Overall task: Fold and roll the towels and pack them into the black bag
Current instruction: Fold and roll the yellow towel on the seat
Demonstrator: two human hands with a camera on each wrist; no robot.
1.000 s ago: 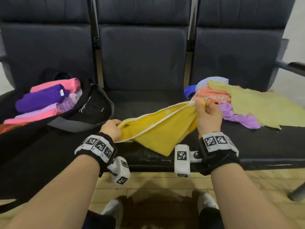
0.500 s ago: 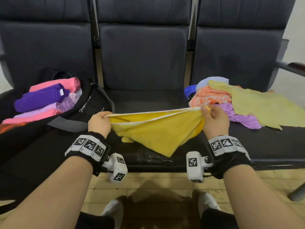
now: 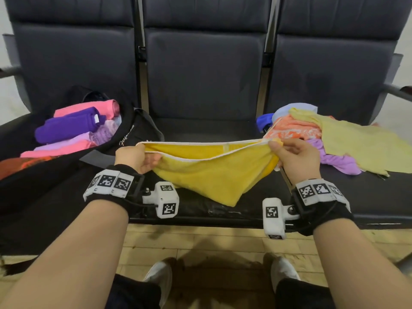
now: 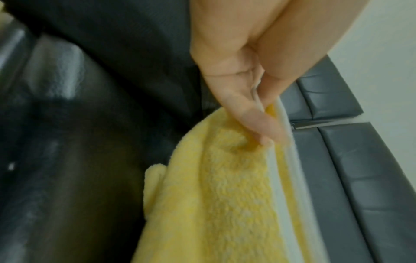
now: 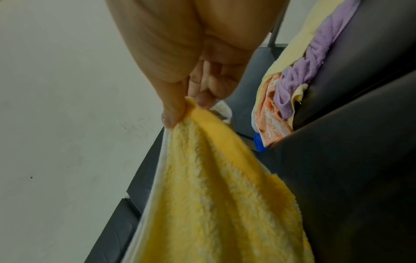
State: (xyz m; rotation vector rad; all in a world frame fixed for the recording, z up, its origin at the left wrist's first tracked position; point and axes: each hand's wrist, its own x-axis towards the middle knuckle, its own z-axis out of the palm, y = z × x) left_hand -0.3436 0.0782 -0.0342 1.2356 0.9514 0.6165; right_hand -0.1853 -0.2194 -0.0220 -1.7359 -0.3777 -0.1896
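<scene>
seats: a row of dark padded seats (image 3: 205,85) runs across the head view, and the work is held over the front of the middle one
black bag: the black bag (image 3: 124,150) lies open on the left seat with rolled towels (image 3: 71,128) in pink and purple already inside, so part of the packing looks done
loose pile: unfolded towels (image 3: 334,139) in pale yellow, orange, lilac and blue lie heaped on the right seat, well apart from the bag, still waiting
yellow towel: the yellow towel (image 3: 209,172) now hangs level between the two hands, its white-bound top edge pulled nearly straight; a second ago that edge sloped up toward the pile and the cloth was bunched, so it has been drawn clear of the heap and spread out
lower corner: the slack middle sags to a point just above the seat front; whether it touches the seat I cannot tell
left hand: the left hand (image 3: 136,158) has moved outward and up, thumb and fingers pinched on the towel's left corner at the white edge
right hand: the right hand (image 3: 294,158) has shifted right and away from the pile, thumb and fingers curled tight on the right corner
meaning: in my judgement the towel is now squared up for its first fold, with rolling and bagging yet to come
</scene>
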